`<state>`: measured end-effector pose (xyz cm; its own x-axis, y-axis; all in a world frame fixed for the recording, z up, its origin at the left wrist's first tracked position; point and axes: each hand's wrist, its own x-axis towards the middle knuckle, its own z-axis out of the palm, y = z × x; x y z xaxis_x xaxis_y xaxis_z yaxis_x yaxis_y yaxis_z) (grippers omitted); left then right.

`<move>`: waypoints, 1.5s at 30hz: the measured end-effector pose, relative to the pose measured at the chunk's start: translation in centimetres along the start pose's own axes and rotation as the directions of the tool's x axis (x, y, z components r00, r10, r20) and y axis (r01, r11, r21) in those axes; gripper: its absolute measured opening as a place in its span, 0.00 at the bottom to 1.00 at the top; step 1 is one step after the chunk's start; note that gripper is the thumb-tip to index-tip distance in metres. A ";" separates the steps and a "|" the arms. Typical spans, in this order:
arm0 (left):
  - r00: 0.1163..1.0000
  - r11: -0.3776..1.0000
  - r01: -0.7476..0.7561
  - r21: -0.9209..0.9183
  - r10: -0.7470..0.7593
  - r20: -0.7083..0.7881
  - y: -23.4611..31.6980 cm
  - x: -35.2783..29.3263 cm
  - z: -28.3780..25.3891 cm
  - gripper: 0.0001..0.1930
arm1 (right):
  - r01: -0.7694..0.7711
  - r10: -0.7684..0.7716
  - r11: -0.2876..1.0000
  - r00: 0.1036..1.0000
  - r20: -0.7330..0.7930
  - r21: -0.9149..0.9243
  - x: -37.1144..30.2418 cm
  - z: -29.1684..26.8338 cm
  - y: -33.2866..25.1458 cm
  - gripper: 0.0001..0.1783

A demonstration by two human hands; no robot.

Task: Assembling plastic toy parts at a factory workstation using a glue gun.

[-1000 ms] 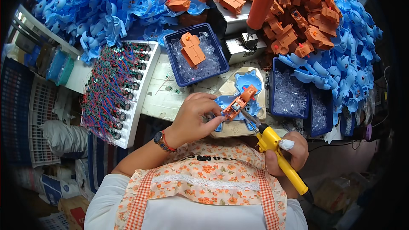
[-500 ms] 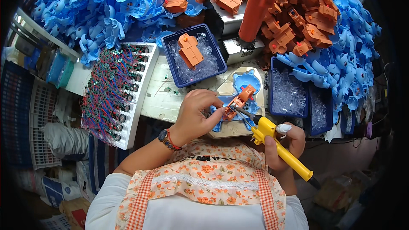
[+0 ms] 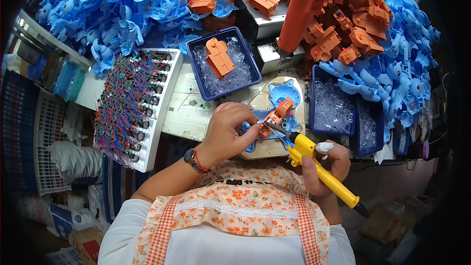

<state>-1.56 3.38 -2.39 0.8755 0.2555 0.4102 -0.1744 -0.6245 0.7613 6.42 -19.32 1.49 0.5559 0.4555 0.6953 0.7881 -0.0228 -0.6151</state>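
An orange plastic housing (image 3: 280, 112) with small metal parts inside rests on a blue plastic animal-shaped shell (image 3: 289, 97), in a pale holder on the bench. My left hand (image 3: 230, 130) pinches thumb and forefinger together at the housing's left edge. Whatever lies between those fingertips is too small to make out. My right hand (image 3: 331, 167) grips a yellow gun-style soldering iron (image 3: 321, 172) from the right. Its thin dark tip reaches into the housing, close to my left fingertips. White wrapping covers one right finger.
A white foam tray (image 3: 154, 132) of wired round parts stands left. Blue bins (image 3: 203, 95) (image 3: 333, 130) hold clear plastic pieces; an orange housing (image 3: 219, 59) lies on one. Blue shells (image 3: 132, 5) and orange housings (image 3: 324, 44) pile up behind. A red-orange post (image 3: 299, 14) hangs over the bench.
The soldering iron and my right hand have shifted very slightly left. My left hand stays almost still at the housing. The red-orange post appears a little farther right.
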 end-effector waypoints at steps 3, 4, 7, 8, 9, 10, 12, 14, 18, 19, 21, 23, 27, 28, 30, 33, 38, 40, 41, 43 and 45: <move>1.000 0.999 0.012 -0.043 -0.013 -0.028 -0.3 0.0 0.2 0.04 | 0.003 -0.003 1.000 1.000 0.002 -0.019 0.2 0.1 -0.1 0.19; 0.999 0.999 0.003 -0.042 -0.004 -0.037 -0.4 0.0 0.3 0.04 | 0.021 -0.021 0.999 1.000 0.001 -0.032 0.2 0.0 0.0 0.19; 0.999 0.999 -0.006 -0.037 0.004 -0.046 -0.3 0.1 0.4 0.04 | 0.043 -0.043 0.998 0.999 0.002 -0.054 0.3 -0.1 -0.1 0.19; 0.999 0.999 -0.004 -0.034 0.003 -0.046 -0.3 0.1 0.4 0.03 | 0.045 -0.045 0.997 0.999 0.005 -0.062 0.3 -0.1 -0.1 0.19; 0.999 0.999 -0.004 -0.033 0.003 -0.046 -0.3 0.1 0.4 0.03 | 0.045 -0.045 0.997 0.999 0.005 -0.062 0.2 -0.1 0.0 0.19; 0.999 0.999 -0.012 -0.038 0.010 -0.045 -0.3 0.1 0.4 0.03 | 0.035 -0.035 0.998 0.999 0.008 -0.044 0.2 -0.1 0.0 0.19; 0.999 0.999 -0.019 -0.042 0.017 -0.044 -0.1 0.2 0.3 0.03 | 0.024 -0.024 0.999 1.000 0.010 -0.026 0.1 0.0 0.1 0.19; 1.000 1.000 0.005 0.007 -0.006 0.023 0.1 0.2 0.0 0.03 | 0.052 -0.052 0.997 0.999 0.002 -0.062 0.2 0.1 0.0 0.19; 1.000 1.000 -0.003 -0.001 0.003 0.021 0.0 0.3 0.0 0.03 | 0.025 -0.024 0.999 1.000 0.017 -0.028 0.2 -0.1 0.0 0.19; 1.000 1.000 -0.017 -0.015 0.017 -0.008 -0.2 0.2 0.2 0.03 | 0.024 -0.024 0.999 1.000 0.007 -0.035 0.2 -0.1 0.0 0.20; 0.999 0.999 -0.032 -0.028 0.030 -0.038 -0.2 0.2 0.2 0.04 | 0.024 -0.024 0.999 1.000 -0.002 -0.041 0.2 -0.1 -0.1 0.20; 1.000 1.000 -0.004 0.003 0.004 0.012 0.1 0.2 0.0 0.03 | 0.003 -0.003 1.000 1.000 -0.023 -0.022 0.1 -0.1 0.0 0.20; 1.000 1.000 -0.012 0.000 0.012 0.011 0.1 0.3 0.0 0.03 | 0.016 -0.017 0.999 1.000 -0.012 -0.049 0.2 -0.2 0.0 0.20; 1.000 1.000 -0.017 0.000 0.017 0.008 0.1 0.3 0.0 0.03 | 0.012 -0.013 0.999 1.000 -0.014 -0.049 0.1 -0.1 0.0 0.20; 1.000 1.000 -0.021 0.001 0.021 0.004 0.0 0.2 0.0 0.03 | 0.008 -0.009 0.999 1.000 -0.016 -0.047 0.2 -0.1 0.0 0.20; 1.000 1.000 -0.014 0.004 0.014 0.028 -0.1 0.0 -0.3 0.04 | 0.029 -0.029 0.998 1.000 -0.002 -0.061 0.3 -0.2 0.0 0.19; 0.969 0.993 0.002 -0.115 -0.030 -0.246 -0.1 0.1 -2.4 0.07 | -0.132 0.134 0.991 0.988 0.072 -0.021 -1.1 -1.7 -0.4 0.20; 0.958 0.987 0.082 -0.141 -0.117 -0.261 -1.9 -0.3 -3.6 0.07 | -0.141 0.140 0.990 0.989 0.047 0.016 -1.3 -1.8 -0.1 0.20; 0.957 0.982 0.105 -0.159 -0.143 -0.252 -2.5 -0.2 -4.0 0.06 | -0.149 0.148 0.988 0.989 0.021 0.050 -1.4 -1.8 0.1 0.19; 0.969 0.977 0.203 -0.068 -0.210 -0.130 -2.2 -0.2 -4.9 0.05 | -0.103 0.101 0.994 0.993 -0.062 -0.028 -1.2 -1.5 0.6 0.20; 0.950 0.950 0.313 0.001 -0.313 -0.002 -1.4 0.0 -4.9 0.06 | -0.099 0.086 0.991 0.986 -0.144 -0.088 -1.3 -1.4 0.7 0.21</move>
<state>-3.49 7.89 -1.02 0.8850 0.4399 0.1522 0.1089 -0.5136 0.8511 6.68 -21.19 0.68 0.6535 0.3191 0.6864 0.7495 -0.1460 -0.6457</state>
